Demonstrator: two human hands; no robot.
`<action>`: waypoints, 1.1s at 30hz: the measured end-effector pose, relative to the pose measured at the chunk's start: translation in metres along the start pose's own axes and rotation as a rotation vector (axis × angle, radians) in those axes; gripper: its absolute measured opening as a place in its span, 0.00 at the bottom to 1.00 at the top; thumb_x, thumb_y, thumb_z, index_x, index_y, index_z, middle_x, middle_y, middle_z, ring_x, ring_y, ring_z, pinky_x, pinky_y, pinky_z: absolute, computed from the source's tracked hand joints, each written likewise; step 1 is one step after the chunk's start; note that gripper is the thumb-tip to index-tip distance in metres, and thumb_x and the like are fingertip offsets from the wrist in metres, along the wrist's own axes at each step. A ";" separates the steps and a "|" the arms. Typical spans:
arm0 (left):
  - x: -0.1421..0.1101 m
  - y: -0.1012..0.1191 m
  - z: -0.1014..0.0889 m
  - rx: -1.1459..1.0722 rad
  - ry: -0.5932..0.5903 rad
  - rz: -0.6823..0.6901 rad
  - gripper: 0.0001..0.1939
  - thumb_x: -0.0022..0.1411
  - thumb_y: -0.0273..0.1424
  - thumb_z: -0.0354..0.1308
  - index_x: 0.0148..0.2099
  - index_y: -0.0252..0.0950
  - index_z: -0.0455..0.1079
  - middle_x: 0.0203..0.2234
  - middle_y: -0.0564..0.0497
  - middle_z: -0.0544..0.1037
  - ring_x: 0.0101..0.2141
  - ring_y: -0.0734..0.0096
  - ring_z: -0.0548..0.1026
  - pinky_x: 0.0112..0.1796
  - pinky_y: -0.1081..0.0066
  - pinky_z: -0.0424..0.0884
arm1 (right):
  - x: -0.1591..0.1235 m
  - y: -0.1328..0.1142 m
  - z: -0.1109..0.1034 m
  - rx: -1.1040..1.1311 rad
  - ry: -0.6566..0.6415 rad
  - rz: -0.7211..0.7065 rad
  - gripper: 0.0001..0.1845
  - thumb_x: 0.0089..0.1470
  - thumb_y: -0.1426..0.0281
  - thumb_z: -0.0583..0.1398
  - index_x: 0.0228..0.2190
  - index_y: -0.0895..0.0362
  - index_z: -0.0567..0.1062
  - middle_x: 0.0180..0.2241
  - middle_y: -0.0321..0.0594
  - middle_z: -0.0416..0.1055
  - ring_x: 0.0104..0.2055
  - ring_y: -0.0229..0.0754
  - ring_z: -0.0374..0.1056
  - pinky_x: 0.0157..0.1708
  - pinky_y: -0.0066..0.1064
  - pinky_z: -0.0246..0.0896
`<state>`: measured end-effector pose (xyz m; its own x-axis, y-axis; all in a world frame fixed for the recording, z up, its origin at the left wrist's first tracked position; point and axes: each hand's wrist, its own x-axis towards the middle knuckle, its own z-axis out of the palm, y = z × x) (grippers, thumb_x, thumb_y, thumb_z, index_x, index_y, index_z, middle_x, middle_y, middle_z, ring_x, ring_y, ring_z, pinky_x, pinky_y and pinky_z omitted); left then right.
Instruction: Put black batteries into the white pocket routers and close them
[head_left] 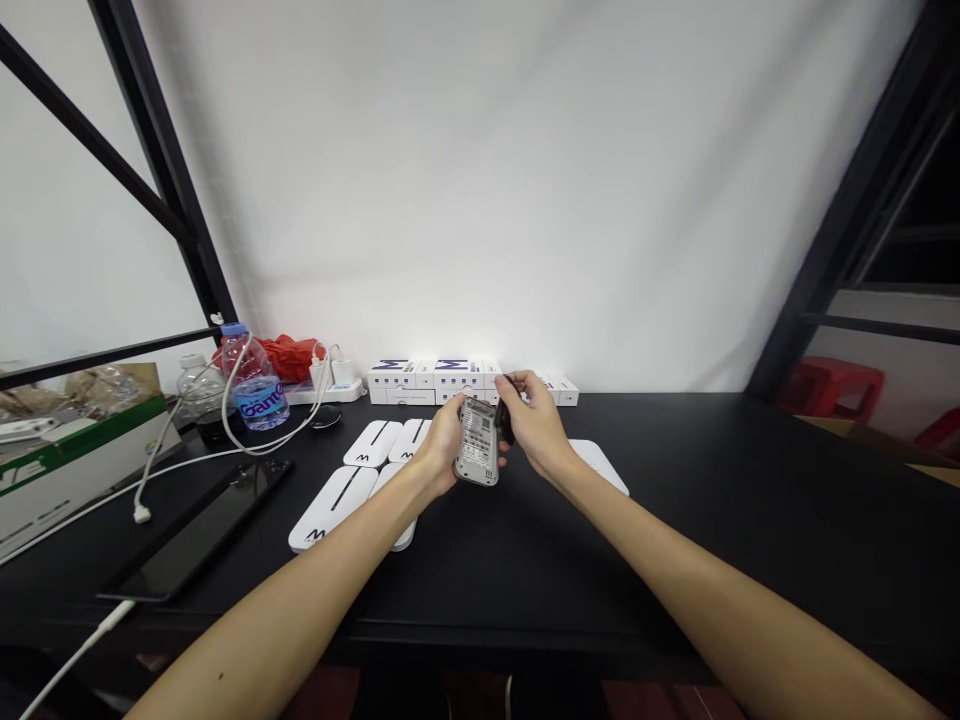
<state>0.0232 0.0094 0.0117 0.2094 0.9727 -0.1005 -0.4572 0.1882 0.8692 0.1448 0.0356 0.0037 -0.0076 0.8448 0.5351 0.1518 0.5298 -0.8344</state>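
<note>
My left hand [444, 440] is wrapped around a pocket-sized grey device [477, 455], held tilted above the black table. The device's exposed inner side faces me, with white printed labels and barcodes. Between the thumb and fingers of my right hand [531, 415] is a flat black piece [507, 410], at the device's upper right edge. Whether that piece touches the device I cannot tell. Left of my hands lie several white rounded devices [335, 507] with black stripes and a "W" mark. Another white rounded piece [598, 465] lies partly behind my right forearm.
White boxes [401, 380] stand stacked along the wall. At left are a water bottle [256, 385], a power strip [343, 385] with chargers, white cables, a dark tablet [199, 535] and a green-white carton [82, 455]. A red stool [840, 388] stands beyond the table's right side.
</note>
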 end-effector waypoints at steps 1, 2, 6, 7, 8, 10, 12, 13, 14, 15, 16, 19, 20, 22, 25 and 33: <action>-0.001 -0.001 0.002 -0.008 0.002 -0.005 0.18 0.65 0.39 0.42 0.41 0.33 0.68 0.24 0.47 0.76 0.21 0.65 0.76 0.24 0.63 0.76 | -0.002 0.000 0.001 -0.077 0.033 -0.029 0.18 0.56 0.51 0.52 0.34 0.53 0.63 0.32 0.37 0.66 0.29 0.39 0.64 0.24 0.29 0.60; -0.003 -0.002 0.003 -0.017 0.006 -0.007 0.17 0.65 0.38 0.43 0.41 0.33 0.68 0.23 0.47 0.76 0.21 0.65 0.76 0.24 0.64 0.76 | -0.003 -0.001 0.001 -0.124 0.069 -0.046 0.17 0.55 0.52 0.54 0.33 0.54 0.63 0.32 0.37 0.66 0.29 0.39 0.63 0.25 0.30 0.59; -0.005 -0.006 0.007 -0.014 0.007 -0.005 0.15 0.65 0.38 0.45 0.42 0.34 0.67 0.24 0.48 0.75 0.21 0.66 0.76 0.23 0.64 0.76 | -0.006 -0.004 0.003 -0.199 0.128 -0.099 0.17 0.55 0.53 0.55 0.32 0.54 0.61 0.30 0.36 0.65 0.31 0.40 0.63 0.29 0.31 0.58; -0.005 -0.006 0.008 -0.002 0.009 -0.009 0.15 0.65 0.39 0.45 0.42 0.34 0.67 0.24 0.48 0.76 0.21 0.66 0.75 0.23 0.64 0.75 | -0.007 -0.005 0.003 -0.203 0.131 -0.104 0.17 0.55 0.53 0.55 0.32 0.53 0.60 0.30 0.35 0.65 0.31 0.40 0.63 0.30 0.31 0.58; -0.005 -0.007 0.008 0.008 0.014 -0.013 0.16 0.65 0.39 0.45 0.42 0.34 0.67 0.24 0.48 0.76 0.21 0.65 0.75 0.22 0.64 0.75 | -0.007 -0.006 0.004 -0.206 0.129 -0.105 0.17 0.55 0.53 0.55 0.32 0.53 0.60 0.29 0.35 0.65 0.30 0.40 0.63 0.30 0.31 0.57; -0.005 -0.009 0.008 0.017 0.025 -0.013 0.16 0.65 0.40 0.44 0.41 0.34 0.67 0.25 0.48 0.76 0.21 0.65 0.76 0.22 0.64 0.75 | -0.009 -0.007 0.004 -0.211 0.119 -0.100 0.17 0.55 0.53 0.55 0.31 0.53 0.59 0.28 0.34 0.64 0.30 0.40 0.62 0.30 0.32 0.57; -0.004 -0.011 0.008 0.011 0.029 0.020 0.16 0.65 0.41 0.45 0.41 0.35 0.68 0.25 0.48 0.76 0.22 0.65 0.76 0.23 0.65 0.75 | -0.010 -0.007 0.005 -0.230 0.109 -0.115 0.16 0.56 0.54 0.55 0.32 0.53 0.59 0.28 0.35 0.64 0.30 0.41 0.62 0.31 0.32 0.57; -0.004 -0.012 0.008 0.003 0.025 0.046 0.16 0.65 0.41 0.46 0.41 0.35 0.68 0.25 0.48 0.76 0.23 0.65 0.76 0.24 0.66 0.75 | -0.010 -0.006 0.005 -0.251 0.110 -0.135 0.16 0.56 0.54 0.55 0.32 0.53 0.59 0.29 0.36 0.64 0.31 0.41 0.63 0.32 0.33 0.57; -0.005 -0.013 0.008 -0.005 0.013 0.070 0.16 0.64 0.41 0.47 0.41 0.35 0.69 0.25 0.49 0.76 0.24 0.65 0.77 0.25 0.67 0.75 | -0.010 -0.006 0.006 -0.279 0.117 -0.160 0.15 0.55 0.55 0.55 0.33 0.54 0.60 0.30 0.37 0.64 0.33 0.42 0.63 0.34 0.34 0.57; -0.005 -0.013 0.008 -0.010 -0.006 0.085 0.17 0.64 0.42 0.48 0.41 0.35 0.69 0.25 0.49 0.76 0.25 0.64 0.77 0.26 0.67 0.75 | -0.010 -0.005 0.006 -0.310 0.122 -0.187 0.15 0.55 0.56 0.55 0.33 0.54 0.60 0.32 0.38 0.65 0.35 0.43 0.62 0.35 0.35 0.57; -0.005 -0.014 0.008 -0.012 -0.031 0.092 0.17 0.63 0.43 0.49 0.42 0.35 0.70 0.26 0.49 0.76 0.26 0.64 0.77 0.27 0.67 0.75 | -0.010 -0.004 0.006 -0.338 0.124 -0.210 0.14 0.55 0.57 0.56 0.33 0.54 0.60 0.33 0.39 0.65 0.36 0.44 0.62 0.37 0.35 0.57; -0.006 -0.016 0.009 -0.003 -0.090 0.082 0.19 0.63 0.44 0.50 0.44 0.35 0.70 0.28 0.48 0.78 0.30 0.61 0.78 0.30 0.66 0.74 | -0.008 -0.002 0.005 -0.383 0.108 -0.239 0.14 0.55 0.57 0.56 0.33 0.54 0.61 0.34 0.40 0.65 0.38 0.45 0.62 0.38 0.36 0.58; -0.007 -0.016 0.009 0.000 -0.086 0.087 0.19 0.63 0.44 0.50 0.44 0.35 0.71 0.29 0.47 0.78 0.32 0.61 0.78 0.31 0.66 0.74 | -0.008 -0.001 0.005 -0.390 0.096 -0.243 0.14 0.56 0.57 0.55 0.33 0.54 0.61 0.34 0.41 0.65 0.39 0.45 0.62 0.38 0.37 0.58; -0.006 -0.017 0.009 0.011 -0.041 0.127 0.18 0.63 0.42 0.49 0.44 0.35 0.71 0.31 0.47 0.79 0.36 0.60 0.77 0.35 0.66 0.74 | -0.010 0.000 0.006 -0.399 0.078 -0.252 0.15 0.56 0.56 0.55 0.34 0.54 0.61 0.35 0.42 0.65 0.39 0.46 0.63 0.39 0.38 0.59; -0.005 -0.016 0.007 0.030 0.063 0.196 0.17 0.63 0.42 0.50 0.43 0.35 0.72 0.36 0.46 0.79 0.43 0.59 0.75 0.42 0.67 0.72 | -0.014 0.001 0.010 -0.406 0.043 -0.251 0.16 0.58 0.55 0.53 0.36 0.54 0.61 0.38 0.45 0.67 0.41 0.48 0.64 0.41 0.40 0.60; -0.005 -0.012 0.005 0.043 0.114 0.193 0.19 0.59 0.45 0.55 0.44 0.35 0.72 0.43 0.46 0.77 0.51 0.57 0.70 0.49 0.66 0.67 | -0.025 0.000 0.018 -0.423 0.038 -0.318 0.10 0.60 0.60 0.50 0.37 0.54 0.60 0.43 0.47 0.65 0.46 0.50 0.64 0.45 0.44 0.60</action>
<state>0.0319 0.0019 0.0046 0.0212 0.9996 0.0178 -0.4420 -0.0066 0.8970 0.1275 0.0159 -0.0122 -0.0838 0.6402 0.7636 0.5337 0.6759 -0.5082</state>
